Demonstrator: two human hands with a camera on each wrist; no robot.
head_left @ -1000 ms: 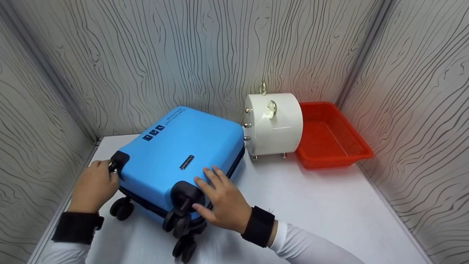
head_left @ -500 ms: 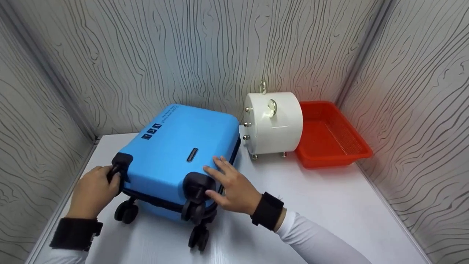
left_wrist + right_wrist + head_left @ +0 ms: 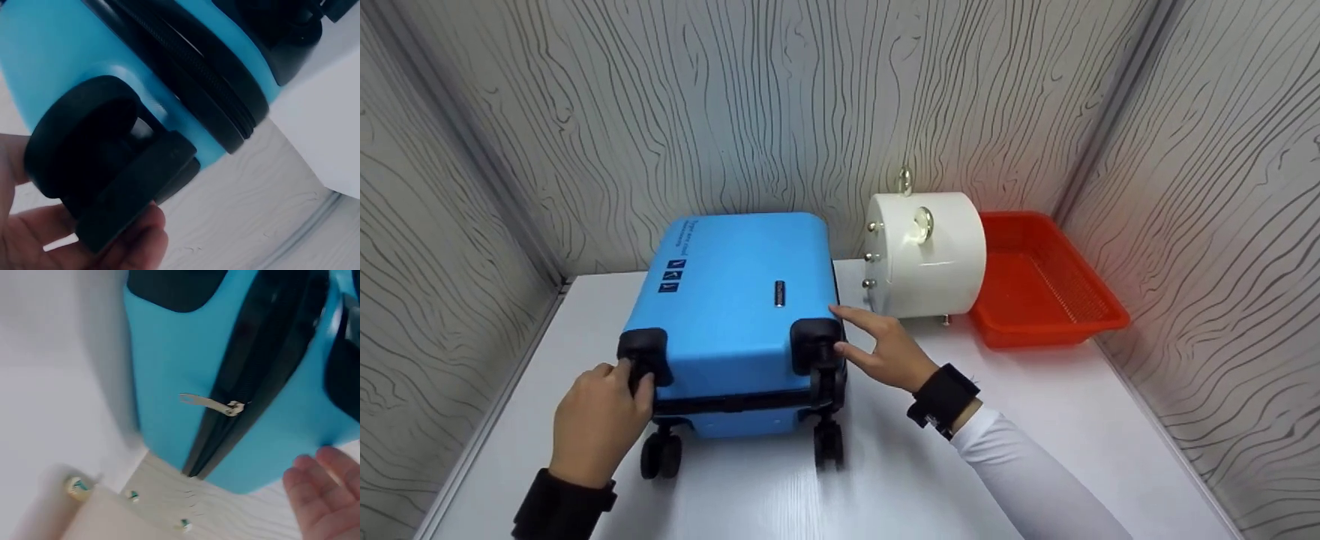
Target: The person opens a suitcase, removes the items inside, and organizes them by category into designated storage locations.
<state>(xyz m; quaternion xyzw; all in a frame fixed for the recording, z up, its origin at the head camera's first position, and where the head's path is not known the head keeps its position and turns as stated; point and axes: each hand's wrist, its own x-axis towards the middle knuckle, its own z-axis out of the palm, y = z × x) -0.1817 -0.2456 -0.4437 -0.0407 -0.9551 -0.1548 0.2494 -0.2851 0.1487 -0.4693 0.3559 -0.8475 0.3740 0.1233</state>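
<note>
A light-blue hard-shell suitcase (image 3: 735,262) lies flat on the white table, wheel end towards me. My left hand (image 3: 600,420) holds the upper left caster; in the left wrist view its fingers curl around the black wheel (image 3: 67,126). At the upper right corner my right hand (image 3: 896,352) rests its fingertips on the suitcase beside the other black caster (image 3: 826,382), fingers mostly straight. The right wrist view shows those fingers (image 3: 320,489) against the blue shell and a metal zipper pull (image 3: 205,402) on the suitcase's side. The suitcase's far end is partly out of sight.
To the right of the suitcase lies a white cylindrical drum (image 3: 937,259) with metal knobs and loops. Behind and right of it sits a red plastic basket (image 3: 1057,330). Wood-grain panels (image 3: 780,97) enclose the white table (image 3: 997,450) at the back and both sides.
The suitcase has turned counterclockwise, from slanted to nearly straight, with its wheel end swinging right. Both hands have moved right with it, the left still gripping its caster.
</note>
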